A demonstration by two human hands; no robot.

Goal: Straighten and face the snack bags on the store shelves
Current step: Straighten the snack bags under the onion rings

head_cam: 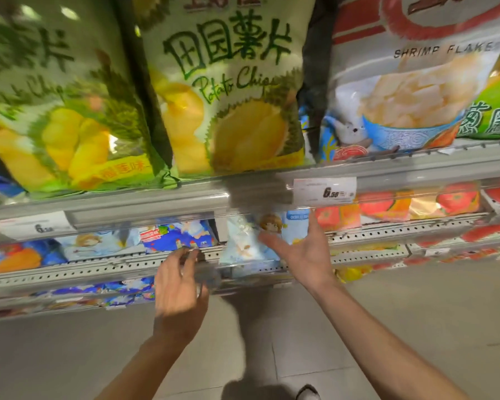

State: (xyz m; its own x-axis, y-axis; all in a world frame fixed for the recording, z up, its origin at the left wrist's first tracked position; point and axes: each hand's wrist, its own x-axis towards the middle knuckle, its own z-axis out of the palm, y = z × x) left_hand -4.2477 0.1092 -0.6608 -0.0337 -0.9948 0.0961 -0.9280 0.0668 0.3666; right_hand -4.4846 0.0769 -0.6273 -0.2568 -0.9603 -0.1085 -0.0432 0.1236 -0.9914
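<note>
Above both hands: the upper shelf rail (145, 203) and its price tag (324, 190) overhang the reach; the slot under them is low.
Ahead of left hand (179, 287): the perforated shelf lip (98, 269) lies at its fingertips, with blue bags (176, 236) packed behind it.
Ahead of right hand (303, 251): a pale blue bag (243, 246) leans out over the lip, touching the spread fingers.
Between the hands: a narrow gap.
Right of right hand: tomato bags (384, 206) fill the row.
Behind and below: open floor (416, 313).
</note>
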